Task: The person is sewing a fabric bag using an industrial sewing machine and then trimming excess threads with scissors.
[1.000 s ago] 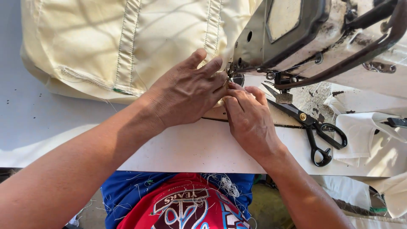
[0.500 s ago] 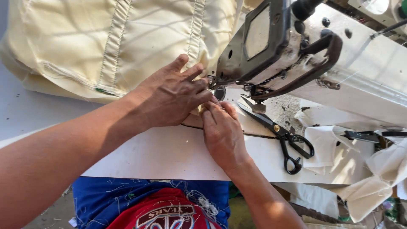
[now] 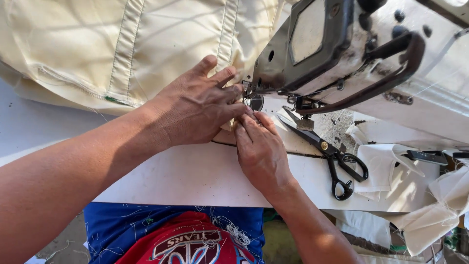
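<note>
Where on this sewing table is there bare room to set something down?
Bare white table lies along the near edge, below the left hand and right hand. It is crowded at the sewing machine, around the black scissors and white cloth pieces, and under the cream fabric.

Sewing workshop, tailoring or garment-making by the look of it. Industrial sewing machine, worn and grimy, mounted on a white counter. Large cream fabric piece with stitched seams heaped behind the needle area. Black shears lying open-handled beside the machine. Small white cloth cut-offs stacked at the right edge. Loose thread clippings scattered over blue clothing below the counter. Strong daylight, hard shadows.
</note>
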